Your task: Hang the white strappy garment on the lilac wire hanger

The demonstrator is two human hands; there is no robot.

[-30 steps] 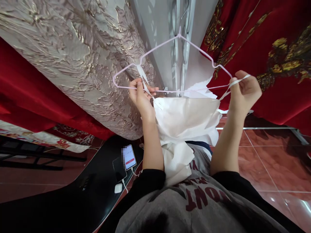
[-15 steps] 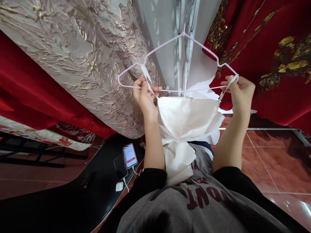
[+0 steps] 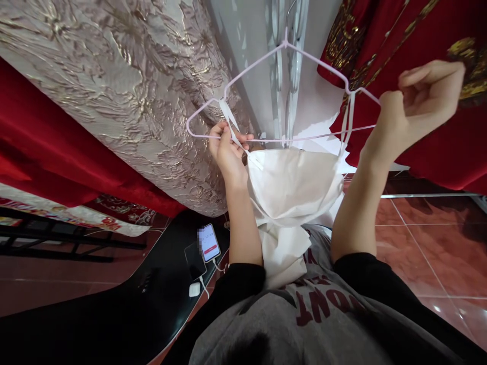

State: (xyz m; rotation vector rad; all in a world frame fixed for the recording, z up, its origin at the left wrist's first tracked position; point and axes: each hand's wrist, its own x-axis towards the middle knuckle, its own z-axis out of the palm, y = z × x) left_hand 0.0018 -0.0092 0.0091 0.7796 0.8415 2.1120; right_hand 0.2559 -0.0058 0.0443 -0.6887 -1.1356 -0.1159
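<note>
Right hand [image 3: 416,99] has lifted off the strap [image 3: 348,119]; sweatshirt lettering [image 3: 327,304] illegible.

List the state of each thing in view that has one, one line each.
hanger: hung up by its hook.
white garment: hangs from the hanger by both straps.
left strap: looped over the hanger, pinched by the left hand.
right strap: looped over the hanger's right notch, not held.
right hand: loosely curled, grips nothing.
phone: screen lit, cable plugged in.
</note>
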